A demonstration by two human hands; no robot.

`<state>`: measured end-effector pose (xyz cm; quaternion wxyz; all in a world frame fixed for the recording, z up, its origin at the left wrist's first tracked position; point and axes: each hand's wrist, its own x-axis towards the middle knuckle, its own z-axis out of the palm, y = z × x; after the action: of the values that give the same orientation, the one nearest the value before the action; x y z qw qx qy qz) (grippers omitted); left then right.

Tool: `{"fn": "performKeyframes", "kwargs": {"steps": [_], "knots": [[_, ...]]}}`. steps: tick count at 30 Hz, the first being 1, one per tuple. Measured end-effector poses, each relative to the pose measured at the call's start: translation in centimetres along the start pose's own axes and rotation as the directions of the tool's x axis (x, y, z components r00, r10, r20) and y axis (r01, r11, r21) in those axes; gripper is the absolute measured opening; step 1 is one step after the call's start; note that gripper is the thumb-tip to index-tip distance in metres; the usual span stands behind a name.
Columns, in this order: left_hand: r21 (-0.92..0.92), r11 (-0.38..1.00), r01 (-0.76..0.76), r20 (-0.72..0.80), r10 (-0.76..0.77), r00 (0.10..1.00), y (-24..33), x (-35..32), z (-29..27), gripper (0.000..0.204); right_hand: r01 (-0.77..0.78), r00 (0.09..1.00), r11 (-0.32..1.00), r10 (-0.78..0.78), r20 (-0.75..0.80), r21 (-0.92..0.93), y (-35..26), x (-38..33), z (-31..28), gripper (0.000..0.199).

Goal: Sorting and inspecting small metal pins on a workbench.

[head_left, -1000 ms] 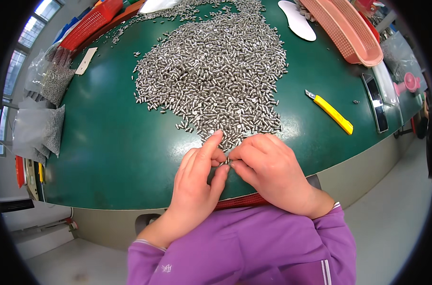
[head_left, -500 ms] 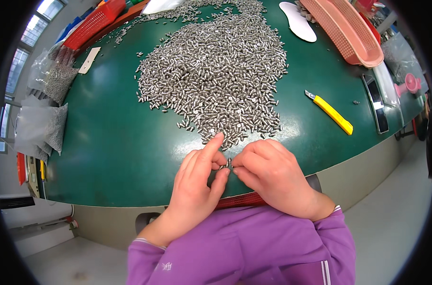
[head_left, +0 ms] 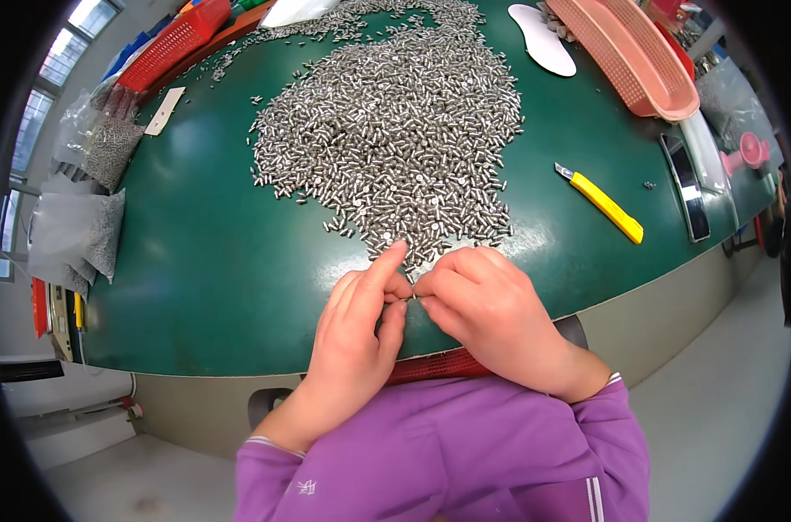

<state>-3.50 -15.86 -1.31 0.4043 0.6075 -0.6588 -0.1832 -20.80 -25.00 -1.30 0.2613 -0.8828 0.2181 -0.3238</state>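
Observation:
A large heap of small, shiny metal pins (head_left: 387, 130) with rounded ends spreads over the green table. At its near tip, my two hands meet close to the table's front edge. The thumb and a finger of my left hand (head_left: 350, 326) are pinched together, while its index finger stretches forward to the heap's edge. Opposite it, my right hand (head_left: 491, 313) is closed in a pinch of thumb and index finger. A tiny metal pin (head_left: 414, 296) shows between the fingertips of both hands; any others there are hidden by the fingers.
A yellow utility knife (head_left: 606, 207) with its blade out lies right of the heap, and a phone (head_left: 687, 187) beyond it. Pink (head_left: 626, 56) and red (head_left: 173, 43) baskets stand at the far corners. Filled plastic bags (head_left: 78, 230) line the left edge. A white insole (head_left: 541, 39) lies far right.
My fingertips have drawn closer together, my right hand shifting slightly left and forward. Several pins that showed between them are now mostly covered. The view has shifted slightly.

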Motion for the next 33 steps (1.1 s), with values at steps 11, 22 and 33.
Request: {"fn": "performKeyframes", "kwargs": {"steps": [11, 22, 33], "knots": [[-0.136, 0.990, 0.020, -0.038, -0.026, 0.999, -0.3, 0.4, 0.5, 0.081, -0.069, 0.998, 0.997, 0.069, 0.008, 0.032, -0.3, 0.1, -0.1, 0.030], [-0.107, 0.989, 0.107, 0.056, -0.101, 0.993, 0.5, -0.4, -0.4, 0.085, -0.120, 0.993, 0.989, 0.120, 0.010, 0.081, -0.4, 0.7, -0.8, 0.021], [-0.088, 0.988, 0.125, 0.066, -0.120, 0.991, 0.6, -0.4, -0.6, 0.083, -0.120, 0.993, 0.989, 0.117, 0.033, 0.084, -0.3, 0.4, -0.7, 0.022]]}}
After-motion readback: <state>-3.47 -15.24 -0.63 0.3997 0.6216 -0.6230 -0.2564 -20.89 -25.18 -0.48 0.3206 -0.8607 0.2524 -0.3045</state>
